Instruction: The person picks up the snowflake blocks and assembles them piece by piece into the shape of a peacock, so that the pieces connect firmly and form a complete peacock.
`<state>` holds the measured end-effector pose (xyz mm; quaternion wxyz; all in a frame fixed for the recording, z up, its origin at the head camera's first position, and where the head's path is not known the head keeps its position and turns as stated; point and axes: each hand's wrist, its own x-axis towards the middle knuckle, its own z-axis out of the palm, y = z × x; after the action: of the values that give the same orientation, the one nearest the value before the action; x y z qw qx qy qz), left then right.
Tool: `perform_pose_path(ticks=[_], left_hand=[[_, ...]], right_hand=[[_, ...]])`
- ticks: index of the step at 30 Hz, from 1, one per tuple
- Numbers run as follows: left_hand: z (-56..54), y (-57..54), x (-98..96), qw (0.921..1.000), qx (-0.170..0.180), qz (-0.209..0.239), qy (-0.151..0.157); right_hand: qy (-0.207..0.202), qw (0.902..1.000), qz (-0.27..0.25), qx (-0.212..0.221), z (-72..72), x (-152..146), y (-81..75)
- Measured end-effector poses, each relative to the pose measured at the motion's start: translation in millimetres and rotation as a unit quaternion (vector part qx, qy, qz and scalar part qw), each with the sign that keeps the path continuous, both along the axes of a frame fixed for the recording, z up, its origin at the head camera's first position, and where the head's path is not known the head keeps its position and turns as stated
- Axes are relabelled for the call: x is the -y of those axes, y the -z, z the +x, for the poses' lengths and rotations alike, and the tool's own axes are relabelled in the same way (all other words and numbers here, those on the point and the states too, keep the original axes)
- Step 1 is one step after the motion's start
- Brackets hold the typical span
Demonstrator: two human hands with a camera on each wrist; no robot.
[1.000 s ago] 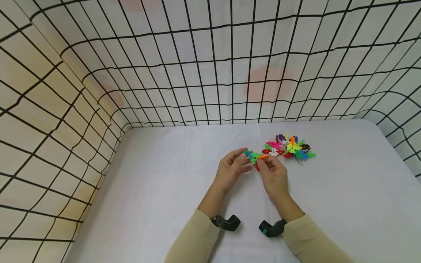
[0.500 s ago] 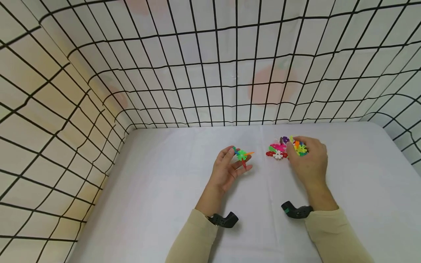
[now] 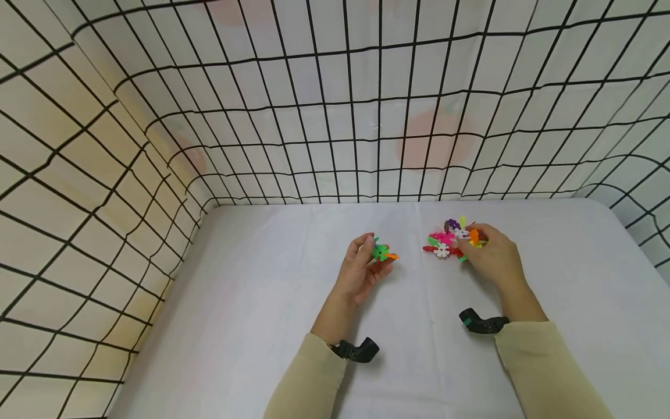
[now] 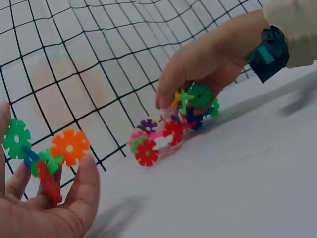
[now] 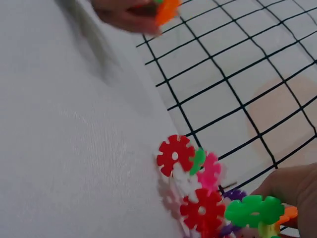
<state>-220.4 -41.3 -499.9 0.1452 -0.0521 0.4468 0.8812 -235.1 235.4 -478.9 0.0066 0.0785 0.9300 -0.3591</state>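
My left hand (image 3: 358,273) holds a small cluster of interlocking snowflake discs (image 3: 380,252) above the white table. In the left wrist view its green, orange (image 4: 70,147), blue and red discs stand at different angles between thumb and fingers. My right hand (image 3: 492,256) is at a bigger heap of the same discs (image 3: 442,237) on the table to the right, thumb and fingers curled round discs at its right end. A green disc (image 4: 200,96) shows by the right palm in the left wrist view. Part of the heap is hidden behind the right hand.
A black wire grid (image 3: 366,116) rises along the table's back edge and both sides, with pale patterned cloth behind it. The white tabletop (image 3: 251,291) spreads left and in front of the hands. Each wrist wears a black camera mount (image 3: 358,350).
My right hand has left the small cluster, moved right to the heap and curled its fingers there. My left hand keeps the small cluster, turned a little and drawn slightly left.
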Motion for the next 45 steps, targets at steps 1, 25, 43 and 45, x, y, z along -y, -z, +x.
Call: perform_pose_path(ticks=[1, 25, 43, 45], left_hand=[[0.0, 0.6, 0.0, 1.0000, 0.003, -0.004, 0.001], [-0.1, -2.5, -5.9, 0.9940, -0.008, -0.105, 0.029], [4.1, -16.6, 6.7, 0.9603, -0.073, -0.257, 0.081], [3.5, -17.0, 9.1, 0.9416, -0.096, -0.313, 0.077]], right_hand=[[0.003, 0.9999, -0.011, -0.001, 2.2, 1, -0.4], [-0.145, 0.9179, -0.364, -0.060, 29.8, 46, 34.9], [-0.099, 0.9461, -0.291, -0.102, 28.6, 52, 35.8], [-0.089, 0.9456, -0.300, -0.089, 28.3, 51, 34.5]])
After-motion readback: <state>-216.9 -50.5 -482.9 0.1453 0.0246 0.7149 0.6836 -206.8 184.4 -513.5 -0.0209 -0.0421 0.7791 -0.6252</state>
